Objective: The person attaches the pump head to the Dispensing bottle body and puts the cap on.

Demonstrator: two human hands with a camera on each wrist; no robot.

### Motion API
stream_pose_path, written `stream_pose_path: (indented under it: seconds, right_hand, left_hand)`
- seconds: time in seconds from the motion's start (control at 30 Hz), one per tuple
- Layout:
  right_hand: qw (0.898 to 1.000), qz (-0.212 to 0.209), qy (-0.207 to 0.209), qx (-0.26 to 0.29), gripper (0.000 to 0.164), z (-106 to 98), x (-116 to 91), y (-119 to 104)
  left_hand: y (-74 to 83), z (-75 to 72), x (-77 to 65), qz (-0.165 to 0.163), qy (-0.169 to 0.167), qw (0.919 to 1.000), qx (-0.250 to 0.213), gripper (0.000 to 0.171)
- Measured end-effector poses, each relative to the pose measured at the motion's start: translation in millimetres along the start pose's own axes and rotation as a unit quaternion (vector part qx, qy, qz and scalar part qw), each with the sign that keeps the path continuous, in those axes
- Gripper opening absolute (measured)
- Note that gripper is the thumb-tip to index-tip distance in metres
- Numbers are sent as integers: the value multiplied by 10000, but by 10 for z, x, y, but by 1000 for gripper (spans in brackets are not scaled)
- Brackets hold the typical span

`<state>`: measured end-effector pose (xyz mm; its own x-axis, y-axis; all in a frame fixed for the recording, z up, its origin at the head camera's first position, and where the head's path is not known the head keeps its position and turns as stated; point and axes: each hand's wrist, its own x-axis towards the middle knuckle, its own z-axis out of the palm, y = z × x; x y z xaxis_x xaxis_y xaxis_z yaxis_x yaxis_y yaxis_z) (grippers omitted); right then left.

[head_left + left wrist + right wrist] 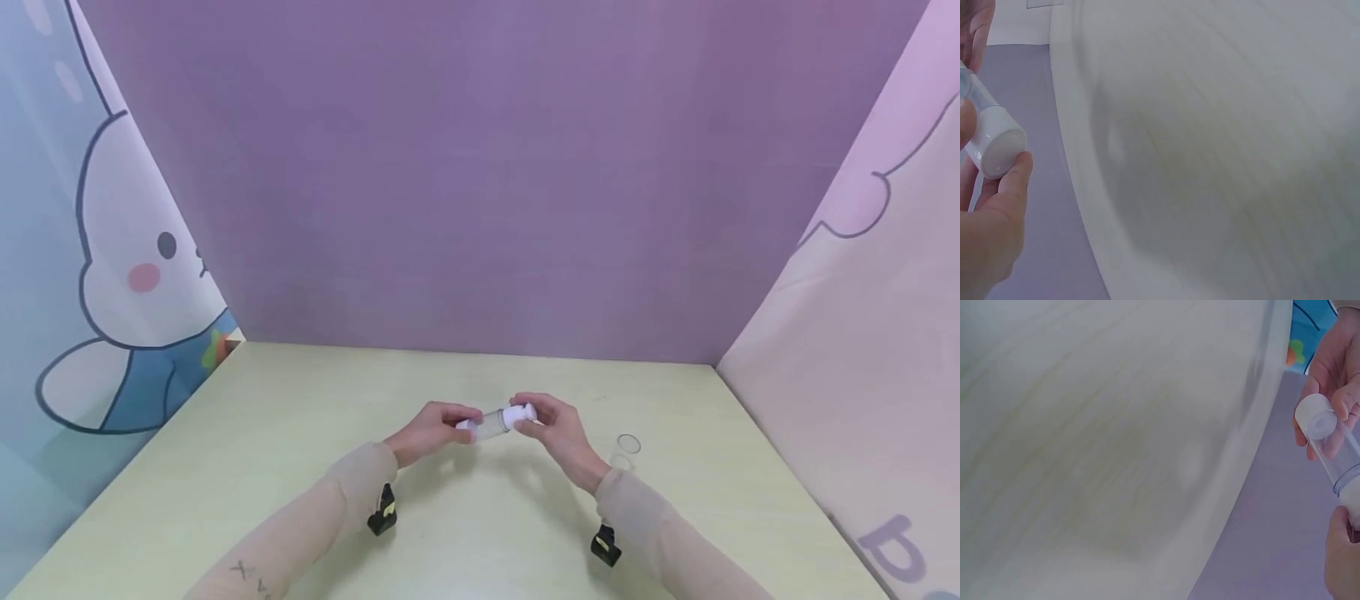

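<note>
A small clear bottle [491, 425] with white ends is held tilted above the table between two hands. My left hand [431, 432] grips its white base, with the thumb on one side and fingers on the other. The base's flat round bottom [1007, 153] shows in the left wrist view. At the other end, my right hand [558, 435] pinches the white top [517, 415] between thumb and fingers. Through the see-through wall [1333, 456] in the right wrist view, a white disc [1321, 425] shows inside near the base; no other contents are visible.
A transparent cap-like cylinder [626, 452] stands on the pale wooden table [465, 533] right of my right hand. A purple panel [480, 183] rises behind the table, and printed cartoon curtains [142, 250] hang at both sides. Black wrist cameras [383, 510] sit below the sleeves.
</note>
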<state>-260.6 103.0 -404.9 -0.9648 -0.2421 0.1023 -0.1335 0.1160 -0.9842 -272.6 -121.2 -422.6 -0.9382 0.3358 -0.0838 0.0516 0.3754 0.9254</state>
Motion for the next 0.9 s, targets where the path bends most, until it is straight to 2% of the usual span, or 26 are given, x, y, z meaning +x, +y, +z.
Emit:
stream_pose_path:
  seconds: [0.37,0.73,0.9]
  right_hand:
    - [9996,146,235,-3,38,36,-1,1]
    - [9989,301,197,-288,34,7,49,-27]
    - [9992,262,136,-261,37,-15,45,-6]
  left_hand:
    - [-4,-11,-5,-162,5,9999,25,38]
    - [42,-7,-10,-130,61,9999,5,37]
    - [36,4,1,-114,74,9999,-4,37]
